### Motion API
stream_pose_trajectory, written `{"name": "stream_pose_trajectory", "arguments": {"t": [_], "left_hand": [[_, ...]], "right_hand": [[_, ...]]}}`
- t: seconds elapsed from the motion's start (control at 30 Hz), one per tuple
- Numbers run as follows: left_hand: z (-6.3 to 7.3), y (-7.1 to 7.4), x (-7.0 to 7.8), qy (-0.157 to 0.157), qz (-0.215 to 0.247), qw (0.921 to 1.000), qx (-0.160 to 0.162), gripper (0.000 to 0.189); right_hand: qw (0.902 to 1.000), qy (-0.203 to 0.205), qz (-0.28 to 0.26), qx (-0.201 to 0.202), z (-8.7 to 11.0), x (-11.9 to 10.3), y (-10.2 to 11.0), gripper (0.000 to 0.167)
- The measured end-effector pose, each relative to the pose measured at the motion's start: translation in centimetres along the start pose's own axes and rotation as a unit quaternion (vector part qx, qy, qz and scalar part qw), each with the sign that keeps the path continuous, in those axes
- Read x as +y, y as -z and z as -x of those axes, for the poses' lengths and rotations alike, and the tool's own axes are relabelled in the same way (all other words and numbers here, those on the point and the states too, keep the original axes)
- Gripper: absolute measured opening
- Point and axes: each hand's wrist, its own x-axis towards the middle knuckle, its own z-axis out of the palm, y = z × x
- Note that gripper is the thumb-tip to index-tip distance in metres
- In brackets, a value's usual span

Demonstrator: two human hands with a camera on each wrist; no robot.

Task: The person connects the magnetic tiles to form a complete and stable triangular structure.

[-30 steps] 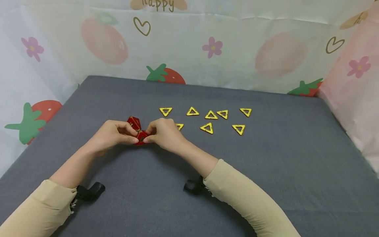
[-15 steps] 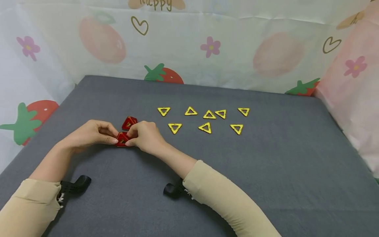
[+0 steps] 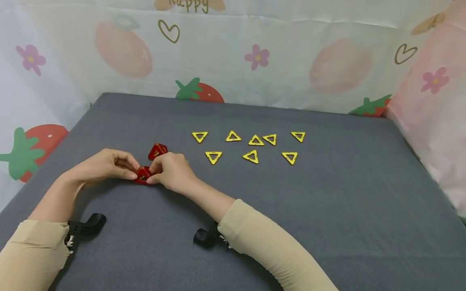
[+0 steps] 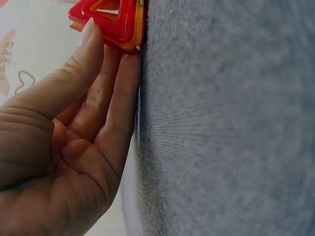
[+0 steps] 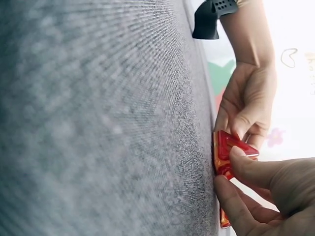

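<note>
A small red pyramid (image 3: 143,175), built from magnetic triangle tiles, stands on the grey cloth at the left. My left hand (image 3: 105,165) pinches its left side with thumb and fingertips. Its right side is between the thumb and fingers of my right hand (image 3: 172,171). In the left wrist view the red pyramid (image 4: 115,19) shows an orange-yellow lower edge and a triangular opening. Just behind my right fingers sits a second red pyramid (image 3: 157,150), partly hidden by them. The right wrist view shows both hands meeting at the near pyramid (image 5: 226,147).
Several yellow triangle tiles lie flat in two loose rows beyond and right of my hands, among them one yellow tile (image 3: 213,157) nearest my right hand. The grey table cloth (image 3: 327,194) reaches back to a fruit-print curtain (image 3: 276,81).
Both hands have moved left and slightly nearer with the near red pyramid. The second pyramid stays behind it. A yellow tile partly covered by my right hand now shows fully.
</note>
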Motion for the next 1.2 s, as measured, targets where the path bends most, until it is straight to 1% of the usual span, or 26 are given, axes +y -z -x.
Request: {"name": "stream_pose_trajectory", "arguments": {"t": [0.2,0.47,0.67,0.87,1.03,1.2], "left_hand": [[-0.1,0.0,0.2,0.002,-0.007,1.0,-0.006,0.034],[-0.2,0.1,0.2,0.002,0.001,0.9999,-0.014,0.033],[-0.2,0.2,0.3,0.005,0.009,0.9996,-0.026,0.036],[-0.2,0.4,0.2,0.005,0.024,0.9991,-0.034,0.049],[-0.2,0.4,0.3,-0.002,0.027,0.999,-0.037,0.061],[-0.3,0.3,0.7,-0.02,0.014,0.9994,-0.025,0.064]], "right_hand": [[1.0,-0.003,0.005,0.002,-0.1,0.1,-0.1,0.016],[0.9999,0.002,0.01,0.007,-0.1,0.1,-0.1,0.016],[0.9999,0.002,0.01,0.003,0.0,0.0,0.0,0.018],[1.0,-0.009,0.001,-0.005,0.0,-0.1,0.2,0.019],[0.9997,-0.014,0.0,-0.019,0.0,0.0,0.7,0.021],[0.9995,-0.006,-0.008,-0.03,0.1,0.6,1.7,0.025]]}}
